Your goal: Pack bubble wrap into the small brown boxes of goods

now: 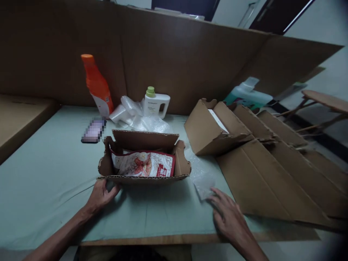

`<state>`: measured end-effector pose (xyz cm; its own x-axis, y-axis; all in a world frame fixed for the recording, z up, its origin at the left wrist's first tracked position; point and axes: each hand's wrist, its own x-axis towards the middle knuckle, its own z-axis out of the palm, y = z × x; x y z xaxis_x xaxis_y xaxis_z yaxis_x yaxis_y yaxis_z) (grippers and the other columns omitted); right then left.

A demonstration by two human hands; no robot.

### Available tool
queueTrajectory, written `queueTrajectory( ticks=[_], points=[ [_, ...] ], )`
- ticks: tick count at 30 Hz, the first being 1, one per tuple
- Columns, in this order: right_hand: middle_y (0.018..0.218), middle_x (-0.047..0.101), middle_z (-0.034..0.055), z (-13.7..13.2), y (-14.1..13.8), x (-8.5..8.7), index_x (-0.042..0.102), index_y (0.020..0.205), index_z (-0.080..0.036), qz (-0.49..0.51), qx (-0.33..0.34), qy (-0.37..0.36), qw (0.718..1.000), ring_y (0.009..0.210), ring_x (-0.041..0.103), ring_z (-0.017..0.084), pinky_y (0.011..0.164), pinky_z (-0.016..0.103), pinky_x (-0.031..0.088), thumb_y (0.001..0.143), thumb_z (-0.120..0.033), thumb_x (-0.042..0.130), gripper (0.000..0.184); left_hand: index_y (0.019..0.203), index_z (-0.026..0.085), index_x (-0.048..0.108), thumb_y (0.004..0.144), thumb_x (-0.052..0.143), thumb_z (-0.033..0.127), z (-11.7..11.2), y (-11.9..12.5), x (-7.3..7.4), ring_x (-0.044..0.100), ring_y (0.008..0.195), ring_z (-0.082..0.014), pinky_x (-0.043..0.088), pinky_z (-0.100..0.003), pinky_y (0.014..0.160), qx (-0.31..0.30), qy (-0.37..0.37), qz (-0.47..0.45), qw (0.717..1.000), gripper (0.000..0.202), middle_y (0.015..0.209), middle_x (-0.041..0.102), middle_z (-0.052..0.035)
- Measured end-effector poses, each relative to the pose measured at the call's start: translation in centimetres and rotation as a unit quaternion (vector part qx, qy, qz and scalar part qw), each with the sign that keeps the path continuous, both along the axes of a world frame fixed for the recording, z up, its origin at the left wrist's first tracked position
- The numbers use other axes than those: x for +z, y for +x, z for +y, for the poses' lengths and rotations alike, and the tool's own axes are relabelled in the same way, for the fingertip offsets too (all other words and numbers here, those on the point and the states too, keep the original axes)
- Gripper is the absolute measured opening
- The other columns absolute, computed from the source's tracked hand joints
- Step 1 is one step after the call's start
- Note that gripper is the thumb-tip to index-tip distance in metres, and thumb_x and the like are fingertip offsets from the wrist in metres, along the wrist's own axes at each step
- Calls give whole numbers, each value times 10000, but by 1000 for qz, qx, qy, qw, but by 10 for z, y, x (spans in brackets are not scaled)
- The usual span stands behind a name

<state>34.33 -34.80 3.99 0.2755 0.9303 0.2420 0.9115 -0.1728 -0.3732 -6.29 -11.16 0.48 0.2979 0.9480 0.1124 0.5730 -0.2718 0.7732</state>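
Left grip (102, 195) at the near left corner of an open cardboard box (145, 139), thumb spread out along the front; fingertips partly hidden by the box, so cannot tell whether closed on anything. Right grip (227, 214) loosely wide, thumb apart from the fingers, fingertips at the near edge of a strip of bubble wrap (202, 183). Nothing seen clasped there.

Directly beyond the left grip and to its right, inside the box, a red-and-white packet (145, 165), face up below the rim. Farther beyond the left grip, on the desk (40, 188), a phone (94, 130), an orange bottle (99, 87) and a heap of bubble wrap (130, 112). To the right of the right grip, more cardboard boxes (266, 181).

Apparently done: packet laid inside the box. Apparently left: box top not yet closed, strip by the right grip not yet inside. Probably somewhere midway, judging from this alone.
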Motion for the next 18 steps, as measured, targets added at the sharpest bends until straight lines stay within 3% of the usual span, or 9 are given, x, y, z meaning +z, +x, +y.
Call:
queueTrajectory(
  ticks=[2,4,6,8,11,13,16,18],
  points=[
    [1335,683,104,-12,-2,10,783,993,-312,6,9,-41,999,1183,656,381,909,592,548,729,-308,589,327,869,179,679,765,607,553,-1,-1,1,702,841,-355,600,-533,794,7,-3,15,1000,394,860,741,-149],
    [1369,659,90,-5,-9,30,777,1012,-337,45,0,-10,999,1215,637,375,967,599,524,793,-361,618,272,922,184,684,762,601,564,-1,-2,4,706,897,-351,597,-518,840,5,5,22,1000,421,922,755,-147],
    [1335,673,82,21,-20,49,761,1024,-328,106,-9,47,993,1219,637,335,1020,552,511,861,-384,604,234,964,188,684,749,611,561,-2,-1,9,705,960,-342,590,-493,897,6,11,20,1000,437,971,758,-133],
    [1298,690,88,58,-37,57,732,1118,-289,183,13,70,980,1182,657,295,1011,484,533,887,-340,571,286,985,186,680,740,616,566,-3,0,14,699,996,-340,579,-485,942,10,16,21,1000,457,958,752,-118],
    [1185,730,93,110,-70,44,678,1224,-223,295,87,43,950,1049,695,263,917,414,582,830,-207,512,427,983,190,667,744,603,605,-6,-1,16,694,1017,-354,567,-506,969,11,10,21,1000,484,889,733,-106],
    [1147,735,84,132,-94,28,652,1249,-215,348,114,50,929,1045,691,256,941,407,576,792,-148,480,493,988,192,653,735,595,649,-7,-6,14,696,1010,-367,575,-519,941,27,2,20,999,525,876,722,-111],
    [1352,655,91,147,-121,13,552,1406,-221,391,154,62,905,1224,632,247,1058,414,523,814,-119,468,606,1034,193,611,711,632,664,-5,-21,6,699,981,-363,589,-506,894,101,4,13,995,571,910,712,-117],
    [1444,600,91,156,-124,11,527,1448,-226,398,203,39,894,1306,588,243,1095,415,499,821,-114,481,638,1077,202,573,711,674,635,-1,-31,0,698,995,-343,590,-477,898,143,-2,-10,990,575,940,707,-108]
  ],
)
